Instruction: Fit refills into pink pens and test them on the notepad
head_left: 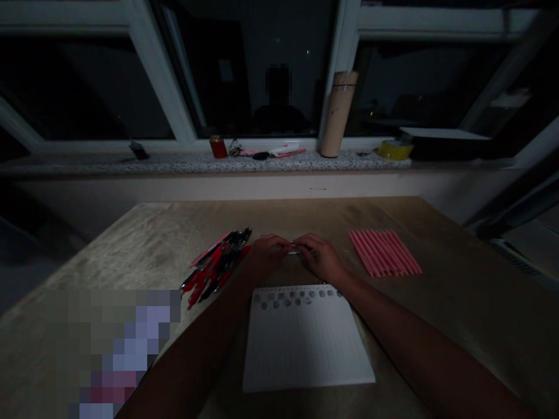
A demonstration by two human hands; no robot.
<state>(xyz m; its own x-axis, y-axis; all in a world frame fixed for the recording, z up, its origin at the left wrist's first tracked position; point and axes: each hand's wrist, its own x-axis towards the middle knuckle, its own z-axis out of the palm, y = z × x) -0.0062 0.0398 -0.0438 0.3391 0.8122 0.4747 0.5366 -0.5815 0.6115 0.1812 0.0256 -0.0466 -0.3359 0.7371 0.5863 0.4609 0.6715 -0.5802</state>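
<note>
My left hand point(268, 249) and my right hand point(318, 253) meet at the fingertips just beyond the notepad. Both are closed in a pinch around something small and thin; the dim light and the fingers hide what it is. A pale strip shows beneath the fingertips. The lined notepad point(305, 343) lies below my wrists, with rows of small dark marks along its top. Beside my left hand is a loose heap of red and black pens point(216, 267). To the right of my right hand, several pink pens or pencils point(384, 253) lie side by side in a neat row.
Behind the table point(174, 218) runs a speckled stone windowsill point(183, 166). On it stand a small red jar point(218, 146), a tall tan cylinder point(338, 116), yellow tape point(395, 150) and a dark box with a pale top point(445, 139). A blurred-out patch covers the table's lower left.
</note>
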